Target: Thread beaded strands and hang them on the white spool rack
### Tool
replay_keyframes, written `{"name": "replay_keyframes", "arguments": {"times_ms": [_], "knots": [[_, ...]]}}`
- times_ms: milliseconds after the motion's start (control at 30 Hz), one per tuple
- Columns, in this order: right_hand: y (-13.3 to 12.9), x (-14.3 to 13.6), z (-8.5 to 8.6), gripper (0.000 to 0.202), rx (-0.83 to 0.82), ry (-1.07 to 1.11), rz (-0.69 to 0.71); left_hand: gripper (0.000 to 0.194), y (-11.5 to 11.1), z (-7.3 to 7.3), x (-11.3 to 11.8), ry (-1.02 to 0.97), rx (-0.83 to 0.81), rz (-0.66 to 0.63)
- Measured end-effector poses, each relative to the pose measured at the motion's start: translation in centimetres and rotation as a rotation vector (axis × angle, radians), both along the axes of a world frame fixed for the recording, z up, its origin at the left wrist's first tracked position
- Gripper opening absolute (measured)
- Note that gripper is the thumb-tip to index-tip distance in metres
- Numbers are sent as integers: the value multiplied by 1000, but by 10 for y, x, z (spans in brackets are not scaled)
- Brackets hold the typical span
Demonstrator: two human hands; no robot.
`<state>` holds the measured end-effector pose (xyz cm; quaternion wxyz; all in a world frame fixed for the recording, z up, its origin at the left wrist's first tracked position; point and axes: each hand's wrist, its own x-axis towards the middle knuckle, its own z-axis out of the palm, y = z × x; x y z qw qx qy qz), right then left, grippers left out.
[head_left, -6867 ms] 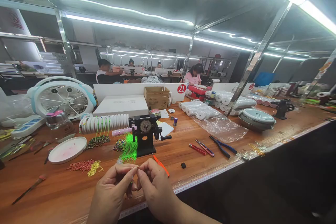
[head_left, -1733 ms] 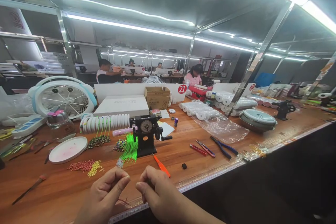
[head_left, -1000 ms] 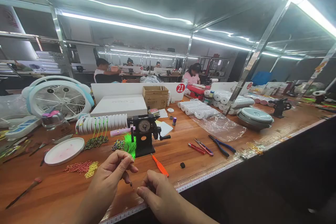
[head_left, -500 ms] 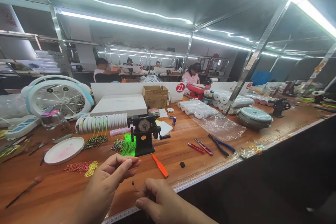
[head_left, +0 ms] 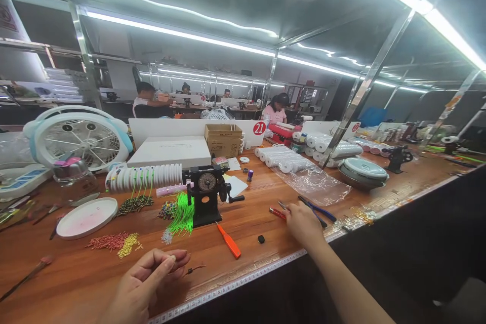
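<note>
My left hand (head_left: 154, 281) is closed in a pinch above the table's front edge. A thin brownish thread (head_left: 198, 267) with a small dark bead-like bit (head_left: 190, 271) extends from beside its fingertips; what sits between the fingers is too small to make out fully. Farther right, my right hand (head_left: 304, 223) lies palm down, its fingers closed over a slim metal-tipped tool (head_left: 281, 204) that it largely hides. A red pen-like tool (head_left: 277, 213) lies beside those fingertips, and blue-handled pliers (head_left: 317, 207) rest just beyond the hand.
A black hand-cranked winder (head_left: 207, 195) carries white discs (head_left: 146, 178). Around it lie green threads (head_left: 182, 215), red pieces (head_left: 108, 241), yellow pieces (head_left: 129, 246), a white lid (head_left: 87, 217), an orange-handled tool (head_left: 229, 242) and a black cap (head_left: 260, 239). Several people work behind.
My right hand has moved from beside my left hand out to the right, onto the slim tool. My left hand has shifted slightly left and down, still pinching.
</note>
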<state>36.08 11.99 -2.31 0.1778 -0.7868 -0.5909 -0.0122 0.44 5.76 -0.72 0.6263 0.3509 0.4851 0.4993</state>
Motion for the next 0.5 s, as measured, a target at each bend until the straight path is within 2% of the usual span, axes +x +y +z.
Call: {"name": "replay_keyframes", "arguments": {"times_ms": [100, 200, 500], "knots": [[1, 19, -12, 28, -91, -77, -29, 27, -2, -4, -1, -26, -23, -6], [0, 25, -19, 31, -133, -109, -15, 22, -5, -2, -1, -48, -52, -33], [3, 37, -21, 29, -174, -131, -94, 25, -7, -6, -4, -44, -93, -14]]}}
